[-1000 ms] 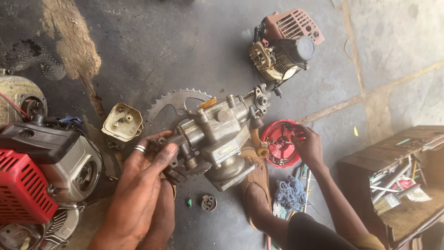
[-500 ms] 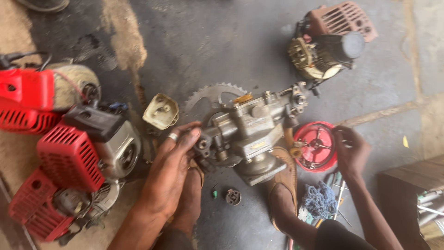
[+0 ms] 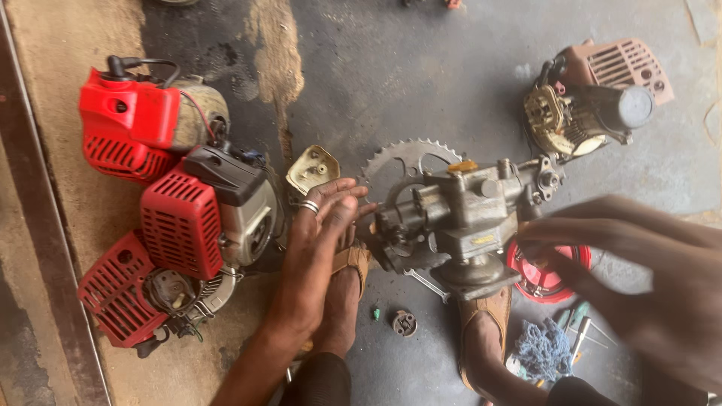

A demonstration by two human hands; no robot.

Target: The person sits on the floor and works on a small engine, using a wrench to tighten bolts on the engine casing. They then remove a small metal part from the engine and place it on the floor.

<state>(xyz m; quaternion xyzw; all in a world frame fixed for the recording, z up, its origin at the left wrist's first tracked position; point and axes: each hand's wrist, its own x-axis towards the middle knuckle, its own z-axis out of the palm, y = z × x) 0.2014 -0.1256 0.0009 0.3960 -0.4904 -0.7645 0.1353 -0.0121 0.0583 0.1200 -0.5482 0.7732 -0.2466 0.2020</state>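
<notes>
Floor inventory, head view:

- Grey metal engine block [image 3: 462, 222]: centre of floor, propped between my two sandalled feet, toothed sprocket [image 3: 406, 162] lying behind it.
- My left hand [image 3: 320, 225]: ring on one finger, fingers spread flat, tips touching block's left end; pressing, not clamped round anything.
- My right hand [image 3: 639, 271]: blurred, close to lens, fingers apart, over the red round cover [image 3: 545, 267] just right of block; can't tell if touching it. Holds nothing.
- Cream cover plate [image 3: 312, 169]: just above left hand.
- 3 red-shrouded small engines [image 3: 180, 218]: stacked at left, near left forearm.
- Faded pink-topped engine [image 3: 594, 94]: upper right, apart from block.
- Small round part [image 3: 404, 323]: floor, btwn feet.
- Blue rag [image 3: 543, 349] w/ screwdrivers: lower right.
</notes>
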